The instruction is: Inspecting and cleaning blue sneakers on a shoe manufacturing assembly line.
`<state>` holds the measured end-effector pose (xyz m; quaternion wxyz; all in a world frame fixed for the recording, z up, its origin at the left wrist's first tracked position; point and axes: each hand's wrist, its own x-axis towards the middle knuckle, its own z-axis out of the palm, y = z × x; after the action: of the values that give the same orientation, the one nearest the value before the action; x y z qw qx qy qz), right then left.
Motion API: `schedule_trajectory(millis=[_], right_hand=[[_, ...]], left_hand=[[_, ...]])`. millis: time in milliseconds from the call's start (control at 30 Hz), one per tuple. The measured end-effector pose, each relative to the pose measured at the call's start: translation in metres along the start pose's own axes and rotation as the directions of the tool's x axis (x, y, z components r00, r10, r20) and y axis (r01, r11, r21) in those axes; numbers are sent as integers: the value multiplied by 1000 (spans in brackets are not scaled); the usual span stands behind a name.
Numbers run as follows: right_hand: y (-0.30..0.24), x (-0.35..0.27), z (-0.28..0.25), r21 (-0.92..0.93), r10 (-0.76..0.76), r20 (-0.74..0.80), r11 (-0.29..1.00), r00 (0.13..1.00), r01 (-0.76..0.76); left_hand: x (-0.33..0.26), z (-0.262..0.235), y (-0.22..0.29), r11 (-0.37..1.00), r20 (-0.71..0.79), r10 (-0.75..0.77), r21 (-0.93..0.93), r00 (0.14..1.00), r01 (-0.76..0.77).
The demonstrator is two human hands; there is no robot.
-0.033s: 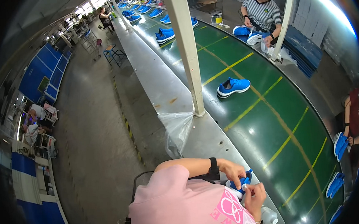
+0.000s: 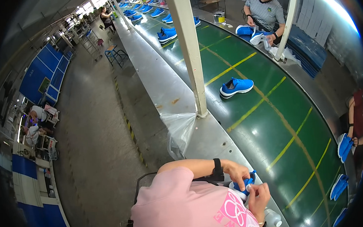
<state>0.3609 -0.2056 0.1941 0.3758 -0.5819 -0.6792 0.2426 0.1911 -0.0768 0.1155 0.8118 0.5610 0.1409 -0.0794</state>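
A blue shoe (image 2: 252,177) with a white sole is at the metal ledge beside the green belt, mostly covered by my hands. My left hand (image 2: 236,173), with a black band on its wrist, grips the shoe from above, fingers pointing down at its upper. Close by on the right, my right hand (image 2: 258,198) is pinched at the shoe's near side. Something small and whitish shows at its fingertips, too small to name. Just below that hand stands a translucent bottle (image 2: 273,219).
One blue shoe (image 2: 236,87) lies on the green belt (image 2: 268,129); more sit farther up. A white post (image 2: 188,51) rises from the ledge, a clear plastic bag (image 2: 177,132) hanging beside it. Across the belt, a person in a striped shirt (image 2: 265,10) handles shoes; another person's hands (image 2: 357,140) hold one at right.
Both my hands have shifted very slightly to the right over the shoe. The hand of the person in stripes has moved a little at the shoe.
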Motion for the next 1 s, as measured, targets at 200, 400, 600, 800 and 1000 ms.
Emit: schedule_trajectory(millis=[200,400,600,800,1000], right_hand=[[0,14,13,0,36,-90,999,995,-36],[-7,5,3,26,93,-18,995,996,-92],[23,34,17,36,145,-111,989,983,-141],[81,14,1,436,529,-246,809,812,-394],[113,-27,-6,497,654,-352,737,670,-459]], left_hand=[[-1,-3,0,994,-8,-42,105,999,43],[-3,1,0,999,-21,7,-38,1000,-8],[3,0,6,997,-32,-31,74,999,34],[-16,-9,18,968,-145,179,204,973,-147],[-44,-56,69,828,-396,213,558,893,50]])
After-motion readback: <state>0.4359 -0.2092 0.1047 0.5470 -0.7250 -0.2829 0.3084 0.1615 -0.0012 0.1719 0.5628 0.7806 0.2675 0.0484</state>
